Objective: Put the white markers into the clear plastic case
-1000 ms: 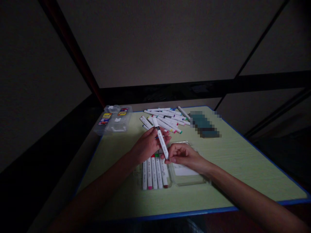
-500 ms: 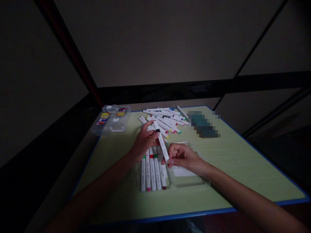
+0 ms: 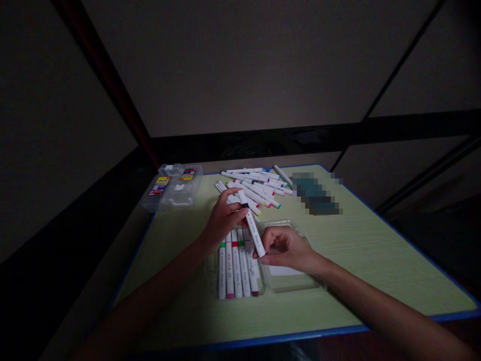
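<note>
A white marker with a black band is held tilted between both hands. My left hand grips it near its upper, banded end, with thumb and fingers closed. At the lower end, my right hand pinches the tip between thumb and curled fingers. Below them lies an opened clear plastic case. Its left half holds several white markers side by side, with green, pink and red bands. The right half, partly hidden by my right hand, shows a white sheet.
Behind my hands is a loose pile of white markers with coloured ends. A clear carrying box with labels stands at the table's back left. To the right lies a pixelated dark teal item. The pale green table has a blue edge.
The held marker's lower end has shifted slightly down and to the right. My right hand's fingers have moved a little at that end. Both hands keep hold of the marker.
</note>
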The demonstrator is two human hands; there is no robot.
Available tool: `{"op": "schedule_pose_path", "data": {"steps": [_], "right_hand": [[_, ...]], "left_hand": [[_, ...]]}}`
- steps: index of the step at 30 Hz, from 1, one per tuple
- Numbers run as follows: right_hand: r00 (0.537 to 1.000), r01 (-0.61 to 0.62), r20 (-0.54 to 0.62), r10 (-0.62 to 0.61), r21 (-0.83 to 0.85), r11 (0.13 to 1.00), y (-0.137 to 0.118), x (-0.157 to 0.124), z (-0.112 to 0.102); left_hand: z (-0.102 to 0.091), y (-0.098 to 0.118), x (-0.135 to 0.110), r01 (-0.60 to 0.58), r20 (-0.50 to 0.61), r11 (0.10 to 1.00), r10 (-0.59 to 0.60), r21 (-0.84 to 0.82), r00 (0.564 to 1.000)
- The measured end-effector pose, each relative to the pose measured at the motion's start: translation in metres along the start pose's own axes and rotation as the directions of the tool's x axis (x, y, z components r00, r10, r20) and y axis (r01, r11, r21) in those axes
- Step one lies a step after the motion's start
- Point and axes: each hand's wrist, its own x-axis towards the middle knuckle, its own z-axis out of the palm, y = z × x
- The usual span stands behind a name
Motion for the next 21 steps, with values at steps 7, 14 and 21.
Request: {"op": "schedule_pose_path", "data": {"steps": [7,14,21], "right_hand": [[0.980,0.149,-0.088,-0.176,-0.250,0.957,-0.003,-0.001,0.001],[0.963,0.208,-0.036,-0.265,-0.520,0.828,-0.010,-0.005,-0.004],[0.957,0.267,0.059,-0.284,-0.559,0.785,-0.015,-0.006,-0.003]], "left_hand": [[-0.001,0.001,0.000,0.011,-0.022,0.999,-0.010,0.042,1.000],[-0.002,-0.002,0.002,0.023,-0.051,1.000,-0.023,-0.001,0.998],[-0.004,-0.004,0.003,0.036,-0.080,0.998,-0.040,-0.043,0.996]]}}
